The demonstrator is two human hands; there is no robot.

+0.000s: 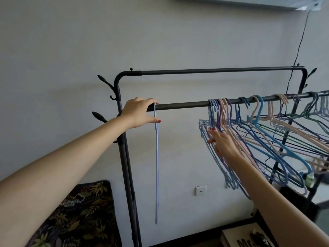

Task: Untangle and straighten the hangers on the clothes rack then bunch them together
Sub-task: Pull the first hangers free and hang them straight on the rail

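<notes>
The two bare forearms reach from the bottom corners up to the clothes rack. The right hand (225, 144) lies with straight, spread fingers against the left end of the bunch of hangers (249, 139); it presses on them and closes around none. These pale blue, purple, beige and teal hangers hang tilted and crossing each other on the lower rail (181, 105), from its middle to the right edge. Well apart from them, at the left end of the same rail, the left hand (138, 113) pinches the hook of a single light blue hanger (157, 166) between fingers over the rail and thumb below. This hanger hangs straight down, seen edge-on. Behind stand the upper rail (213, 70) and the grey wall (71, 41), with a wall socket (200, 190) low on it.
</notes>
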